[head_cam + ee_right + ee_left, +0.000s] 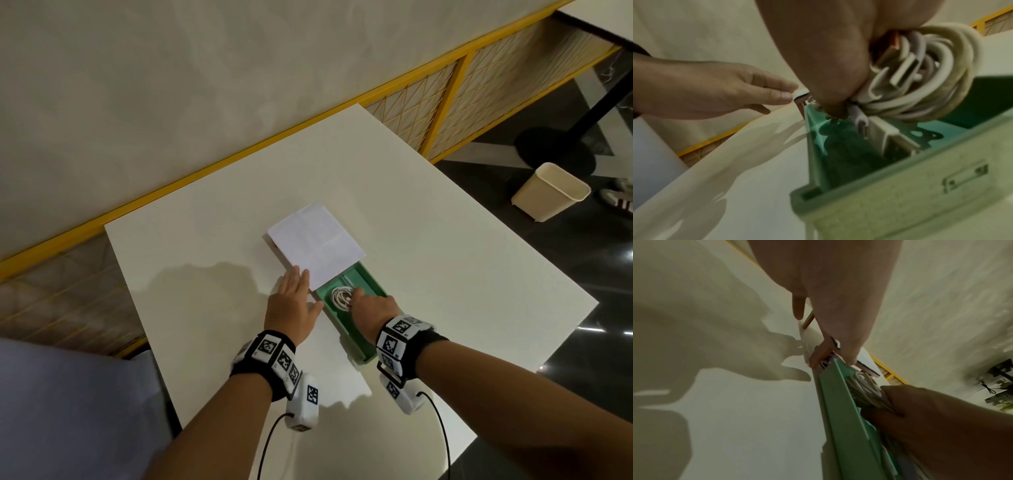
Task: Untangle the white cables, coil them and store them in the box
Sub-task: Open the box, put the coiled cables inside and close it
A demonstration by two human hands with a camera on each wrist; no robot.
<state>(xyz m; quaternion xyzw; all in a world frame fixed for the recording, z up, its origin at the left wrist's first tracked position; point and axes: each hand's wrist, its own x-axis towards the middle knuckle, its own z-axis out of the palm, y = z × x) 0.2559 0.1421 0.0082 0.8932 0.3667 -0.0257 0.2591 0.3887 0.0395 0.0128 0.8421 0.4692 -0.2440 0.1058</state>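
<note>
Gripping coiled white cables (pixel 920 84) in green box (pixel 373 291), right hand (pixel 371 308), left hand (pixel 294 305) flat, fingers straight.

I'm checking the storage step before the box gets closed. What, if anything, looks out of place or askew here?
Nothing damaged or spilled. The white lid sits slid back and skewed, covering only the far part of the green box. The coiled white cable is already in it, under the right hand.

— Where are we looking, a café or canteen?

— We're guessing so: a white table (pixel 411 222), a yellow-framed lattice partition (pixel 445 89), a glossy dark floor (pixel 565 325), a pedestal table base (pixel 555 150) (and a cream bin (pixel 548 192)).
</note>
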